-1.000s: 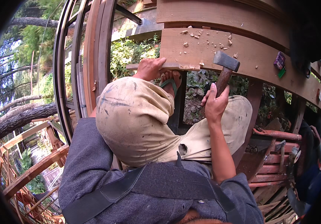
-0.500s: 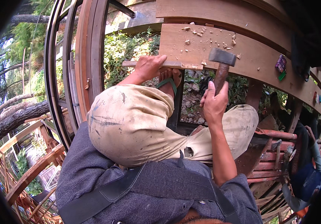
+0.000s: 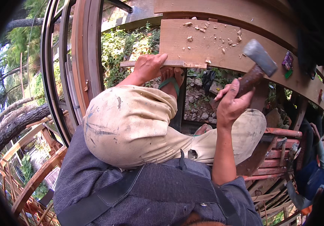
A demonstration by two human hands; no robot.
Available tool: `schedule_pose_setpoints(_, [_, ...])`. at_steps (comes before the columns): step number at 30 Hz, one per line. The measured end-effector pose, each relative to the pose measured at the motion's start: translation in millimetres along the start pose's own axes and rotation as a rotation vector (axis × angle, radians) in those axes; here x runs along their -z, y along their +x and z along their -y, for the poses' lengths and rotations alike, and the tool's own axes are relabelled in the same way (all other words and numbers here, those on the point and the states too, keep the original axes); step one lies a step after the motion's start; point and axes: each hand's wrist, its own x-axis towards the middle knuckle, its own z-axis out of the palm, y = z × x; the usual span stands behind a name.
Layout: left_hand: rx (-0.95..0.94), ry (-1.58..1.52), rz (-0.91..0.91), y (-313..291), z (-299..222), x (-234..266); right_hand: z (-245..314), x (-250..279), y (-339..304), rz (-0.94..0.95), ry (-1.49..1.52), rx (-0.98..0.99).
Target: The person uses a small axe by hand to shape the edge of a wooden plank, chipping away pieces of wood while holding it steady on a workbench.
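Note:
My left hand (image 3: 148, 67) is closed over a narrow wooden strip (image 3: 128, 64), pressing it along the near edge of a wide plank (image 3: 192, 49). The strip's right end (image 3: 196, 65) looks pale and freshly cut. To the right, my right hand (image 3: 231, 103) is wrapped round the thick brown wooden handle of a hammer (image 3: 260, 58). Its blocky grey metal head is raised, tilted, and slightly blurred, apart from the strip. My foot in a green-strapped sandal (image 3: 173, 83) rests just beneath the strip, close to my left hand.
Wood chips (image 3: 190, 38) lie scattered on the plank. A purple packet (image 3: 287, 60) and a green lighter-like item (image 3: 288, 73) sit farther right. A red slatted chair (image 3: 275, 154) and another person (image 3: 312, 177) are at the right. Upright wooden frames (image 3: 82, 56) stand left.
My right hand has swung the hammer right and up, away from the strip's end, and its head has turned. My left hand stays on the strip.

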Motion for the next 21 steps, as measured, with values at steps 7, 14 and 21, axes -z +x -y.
schedule_pose_setpoints(7, [-0.041,-0.01,-0.025,10.1,-5.4,-5.1,-91.5,-1.1,-42.4,0.258,-0.458,-0.289])
schedule_pose_setpoints(14, [0.035,0.028,0.006,-0.4,1.2,-3.3,4.8,-3.8,3.5,-0.111,0.087,0.025])
schedule_pose_setpoints(21, [-0.015,0.002,-0.051,16.9,0.4,-5.2,-77.3,-10.6,-12.6,0.291,-0.188,-0.377])
